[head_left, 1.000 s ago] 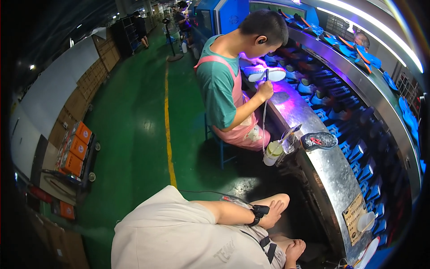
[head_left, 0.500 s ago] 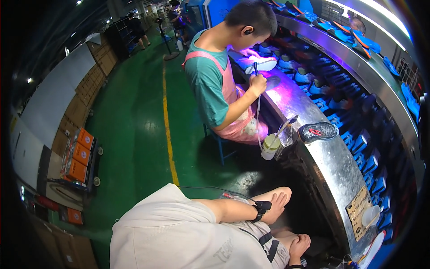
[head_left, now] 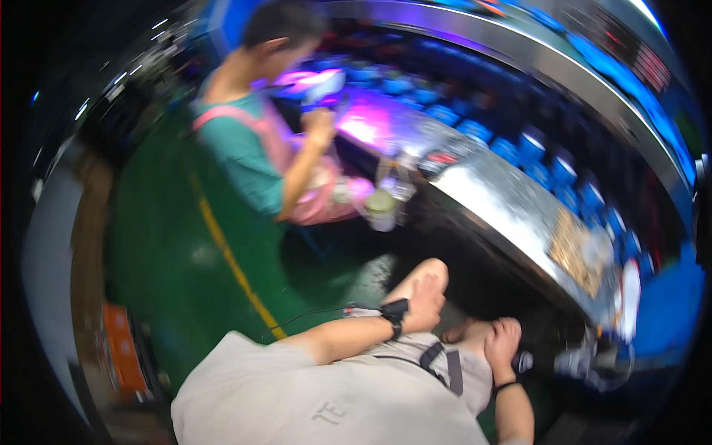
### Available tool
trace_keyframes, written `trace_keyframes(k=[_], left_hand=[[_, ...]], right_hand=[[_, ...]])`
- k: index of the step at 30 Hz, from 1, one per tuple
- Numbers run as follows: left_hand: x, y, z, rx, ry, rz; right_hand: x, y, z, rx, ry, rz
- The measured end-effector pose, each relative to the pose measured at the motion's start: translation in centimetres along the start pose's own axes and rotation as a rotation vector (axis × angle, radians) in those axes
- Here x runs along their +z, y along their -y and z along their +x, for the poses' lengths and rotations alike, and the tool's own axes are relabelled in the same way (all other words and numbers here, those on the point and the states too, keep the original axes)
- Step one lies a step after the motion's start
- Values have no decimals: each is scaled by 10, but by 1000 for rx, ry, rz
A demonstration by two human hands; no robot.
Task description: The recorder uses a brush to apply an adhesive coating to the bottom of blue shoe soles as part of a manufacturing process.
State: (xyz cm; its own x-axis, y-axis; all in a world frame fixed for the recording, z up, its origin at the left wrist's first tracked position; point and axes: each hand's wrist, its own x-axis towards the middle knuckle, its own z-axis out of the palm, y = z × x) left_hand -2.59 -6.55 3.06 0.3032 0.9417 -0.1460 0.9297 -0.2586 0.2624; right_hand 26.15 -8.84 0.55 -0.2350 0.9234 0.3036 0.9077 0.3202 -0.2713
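My left hand point(head_left: 426, 302) rests on my left knee, fingers spread and nothing in it; a black device point(head_left: 395, 315) with a cable is strapped at that wrist. Draped over my right knee, my right hand point(head_left: 503, 340) is also without anything in it, its fingers loosely laid down; a dark band circles the wrist. Both hands are away from the metal bench point(head_left: 482, 194). On the bench lies a dark shoe sole point(head_left: 445, 159) with a red middle. The picture is smeared by motion.
A co-worker point(head_left: 245, 141) in a pink apron bends over a white-soled shoe point(head_left: 323, 85) under purple light. A lidded pot point(head_left: 381, 211) hangs by the bench edge. Cardboard point(head_left: 569, 248) bears a whitish cup point(head_left: 598, 246). Blue shoes point(head_left: 529, 148) line the conveyor; orange boxes point(head_left: 122, 347) stand left.
My view has swung to the right, so the co-worker and bench sit farther left. More of my right forearm shows. Both hands stay on my knees.
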Motion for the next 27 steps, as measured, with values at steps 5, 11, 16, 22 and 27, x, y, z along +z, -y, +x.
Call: trace_keyframes(k=[5, 11, 16, 22, 27], left_hand=[[-1, 5, 8, 9, 65, 151], [-2, -2, 19, 104, 52, 192], [2, -13, 37, 92, 119, 259], [5, -15, 50, 106, 118, 276], [8, -19, 60, 63, 197, 357]], right_hand=[[-13, -7, 1, 151, 59, 145], [-69, -32, 5, 360, -214, 391], [-159, -77, 56, 321, -394, 190], [-203, -130, 139, 181, -400, -116], [-194, -164, 187, 59, -269, -262]])
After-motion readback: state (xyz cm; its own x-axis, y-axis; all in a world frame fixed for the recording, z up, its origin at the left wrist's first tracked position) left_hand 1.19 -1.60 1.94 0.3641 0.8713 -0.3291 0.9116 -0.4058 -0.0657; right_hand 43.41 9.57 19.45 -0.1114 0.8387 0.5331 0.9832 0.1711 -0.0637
